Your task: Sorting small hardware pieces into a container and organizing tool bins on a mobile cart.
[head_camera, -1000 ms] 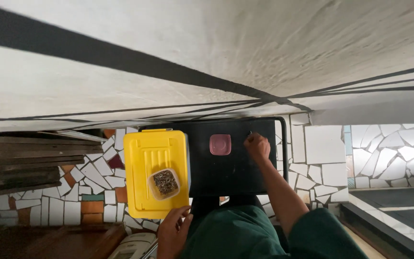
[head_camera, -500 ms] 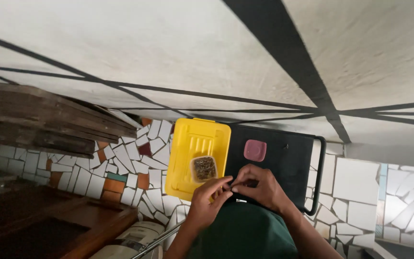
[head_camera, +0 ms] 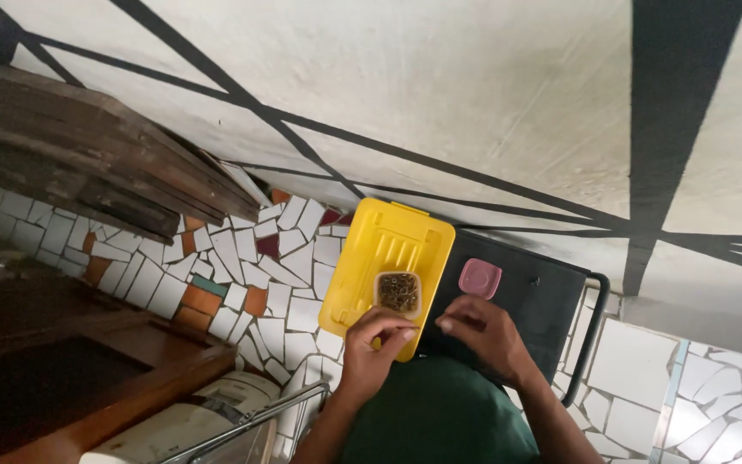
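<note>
At the lower centre of the frame our left hand (head_camera: 371, 348) rests on the near edge of the flat yellow plastic case (head_camera: 386, 271), fingers curled as if pinching something too small to make out. Our right hand (head_camera: 484, 333) hovers over the black metal stool top (head_camera: 532, 301), fingertips bent inward; whether they grip anything we cannot tell. The small clear plastic tub of dark metal bits (head_camera: 398, 293) sits on the case just above our left fingertips, nearly touching. We judge it best to pick slowly and keep the tub steady. A pink square lid (head_camera: 479, 278) lies on the stool, apart from our right hand.
</note>
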